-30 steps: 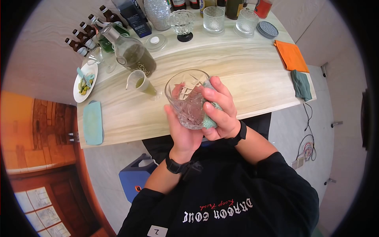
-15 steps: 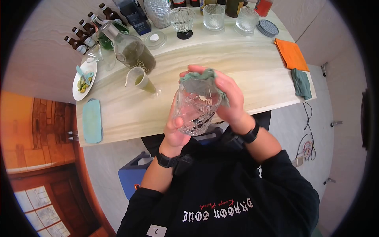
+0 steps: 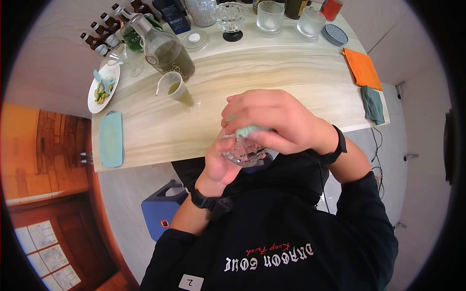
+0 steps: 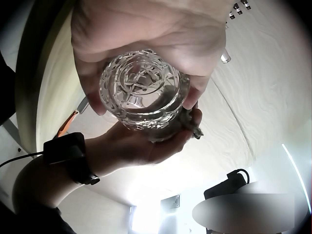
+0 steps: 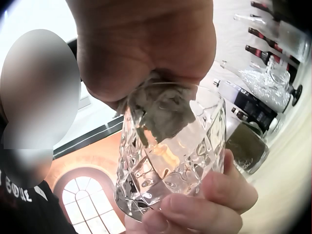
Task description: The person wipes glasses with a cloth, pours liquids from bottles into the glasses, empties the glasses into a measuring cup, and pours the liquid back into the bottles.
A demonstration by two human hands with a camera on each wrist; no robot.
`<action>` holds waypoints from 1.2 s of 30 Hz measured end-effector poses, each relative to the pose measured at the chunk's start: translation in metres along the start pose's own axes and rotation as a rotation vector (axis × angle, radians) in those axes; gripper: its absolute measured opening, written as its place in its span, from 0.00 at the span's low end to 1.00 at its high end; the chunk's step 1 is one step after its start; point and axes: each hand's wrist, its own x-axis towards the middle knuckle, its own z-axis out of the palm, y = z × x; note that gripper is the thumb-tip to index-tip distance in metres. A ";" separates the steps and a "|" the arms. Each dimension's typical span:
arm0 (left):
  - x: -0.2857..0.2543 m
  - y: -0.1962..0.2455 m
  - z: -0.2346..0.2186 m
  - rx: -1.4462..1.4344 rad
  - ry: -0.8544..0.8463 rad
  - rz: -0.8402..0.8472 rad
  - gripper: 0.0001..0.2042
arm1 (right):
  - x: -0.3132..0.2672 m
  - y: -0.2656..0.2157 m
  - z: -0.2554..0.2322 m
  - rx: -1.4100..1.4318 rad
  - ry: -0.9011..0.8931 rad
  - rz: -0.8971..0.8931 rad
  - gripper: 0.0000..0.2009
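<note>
A clear cut-glass tumbler (image 3: 244,154) is held near the table's front edge. My left hand (image 3: 217,160) grips it, fingers and thumb curled round its lower part in the right wrist view. The right hand (image 3: 286,119) is over the mouth of the tumbler, holding a green cloth (image 3: 249,130). In the right wrist view the bunched cloth (image 5: 163,114) reaches down inside the rim, and part of it is hidden under the palm. The round base of the tumbler (image 4: 144,87) faces the left wrist camera.
A plastic cup of greenish liquid (image 3: 180,92) and a big glass bottle (image 3: 170,56) stand beyond the hands. A plate of garnishes (image 3: 104,89) and a pale green board (image 3: 111,140) lie left. Glasses (image 3: 270,18) stand behind; orange (image 3: 361,68) and green folded cloths (image 3: 372,104) lie right.
The right hand has moved from the tumbler's outer side, with the cloth, to over its mouth, pushing cloth inside. The tumbler has turned in the left hand and sits lower, closer to the body.
</note>
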 end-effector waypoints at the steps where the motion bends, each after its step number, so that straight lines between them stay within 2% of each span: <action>1: -0.001 0.001 0.001 -0.004 0.002 0.005 0.36 | -0.002 -0.002 0.002 0.001 0.000 0.001 0.11; 2: -0.001 0.002 0.004 -0.004 0.003 0.004 0.36 | -0.006 -0.003 0.005 -0.135 0.042 -0.066 0.11; 4: 0.001 0.002 0.009 -0.327 0.020 0.037 0.37 | -0.015 0.001 0.017 -0.461 0.134 -0.246 0.14; 5: 0.003 0.001 0.011 -0.328 0.020 0.035 0.37 | -0.019 0.005 0.022 -0.461 0.134 -0.244 0.14; 7: 0.007 0.000 0.014 -0.155 0.050 0.112 0.39 | -0.026 0.012 0.029 -0.455 0.326 -0.227 0.15; 8: 0.007 -0.002 0.012 -0.155 0.048 0.111 0.39 | -0.029 0.015 0.033 -0.457 0.326 -0.227 0.15; 10: 0.005 -0.004 0.008 0.012 0.042 0.171 0.44 | -0.032 0.018 0.042 -0.326 0.595 -0.077 0.19; 11: 0.005 -0.004 0.008 0.012 0.043 0.168 0.44 | -0.032 0.017 0.048 -0.326 0.598 -0.076 0.19; 13: 0.006 0.002 0.012 0.134 0.027 0.256 0.45 | -0.031 0.013 0.062 0.206 0.810 0.179 0.19; 14: 0.009 0.004 0.016 0.136 0.027 0.256 0.45 | -0.029 0.010 0.070 0.542 0.851 0.251 0.23; 15: 0.013 0.006 0.020 0.176 0.040 0.321 0.44 | -0.027 0.009 0.076 0.542 0.851 0.248 0.23; 17: 0.017 0.004 0.022 0.216 0.050 0.388 0.43 | -0.024 0.008 0.083 0.855 0.982 0.360 0.25; 18: 0.018 0.001 0.020 0.248 0.085 0.437 0.41 | -0.023 0.007 0.087 0.854 0.981 0.359 0.25; 20: 0.020 -0.005 0.018 0.279 0.122 0.483 0.40 | -0.023 0.004 0.096 0.730 1.101 0.337 0.26; 21: 0.023 -0.008 0.020 0.324 0.184 0.557 0.39 | -0.027 0.006 0.100 0.730 1.101 0.339 0.26; 22: 0.025 -0.010 0.021 0.369 0.245 0.632 0.39 | -0.031 0.009 0.103 0.411 1.071 0.255 0.27; 23: 0.027 -0.012 0.021 0.367 0.244 0.634 0.39 | -0.033 0.011 0.105 0.094 1.022 0.169 0.28; 24: 0.029 -0.013 0.020 0.413 0.274 0.651 0.38 | -0.031 0.014 0.104 -0.058 0.983 0.044 0.28; 25: 0.030 -0.014 0.021 0.458 0.304 0.667 0.37 | -0.032 0.015 0.102 -0.058 0.982 0.045 0.28; 27: 0.027 -0.014 0.029 0.361 0.271 0.611 0.39 | -0.036 0.013 0.094 -0.363 0.803 -0.036 0.27; 29: 0.025 -0.013 0.027 0.268 0.234 0.554 0.41 | -0.032 0.013 0.084 -0.355 0.796 -0.039 0.28; 31: 0.022 -0.009 0.017 0.216 0.095 0.433 0.46 | -0.029 0.016 0.080 -0.135 0.871 -0.011 0.28; 32: 0.019 -0.008 0.015 0.152 0.091 0.401 0.49 | -0.029 0.015 0.081 -0.021 0.877 0.056 0.28; 33: 0.021 -0.007 0.018 0.153 0.090 0.401 0.49 | -0.029 0.013 0.085 -0.022 0.877 0.055 0.28; 35: 0.028 -0.004 0.023 0.184 0.056 0.542 0.52 | -0.024 0.012 0.099 0.421 1.070 0.222 0.26; 36: 0.032 -0.004 0.019 0.186 0.057 0.545 0.52 | -0.020 0.007 0.101 0.423 1.068 0.219 0.26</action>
